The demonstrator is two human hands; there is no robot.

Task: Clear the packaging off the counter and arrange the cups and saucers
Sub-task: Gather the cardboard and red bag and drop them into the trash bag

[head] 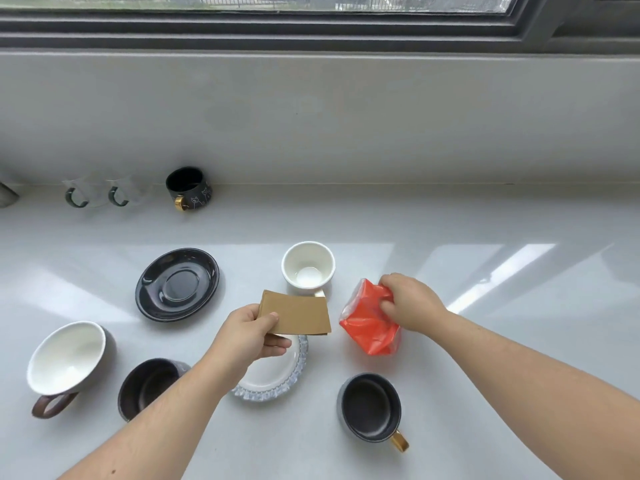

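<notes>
White worktop (450,230) under a big window (311,15), pale grey wall running along the back. Left hand (252,336) has its grip closed on a flat piece of brown cardboard (298,311), thumb on top, fingers underneath, holding it up above a white saucer with a clear ruffled rim (277,375). Right hand (408,301) has its grip clamped on the top of a crumpled orange plastic bag (369,318); can't really tell if the bottom of the bag touches the worktop or not.

Cups and saucers are scattered all over. White cup (308,266) sits just behind the cardboard, upright. Glossy black saucer (178,284) is off to the left of it. Near the front left there's a big cup, white inside with a brown handle (67,358), tipped toward the camera, and beside it a dark cup (149,384) partly hidden by the left forearm. Front right is another dark cup with a gold handle (372,407), well apart from the bag.

Back against the wall: a black mug with a gold handle and little drawings on it (188,188), plus two clear glass mugs with green handles (100,194) to its left, side by side.
</notes>
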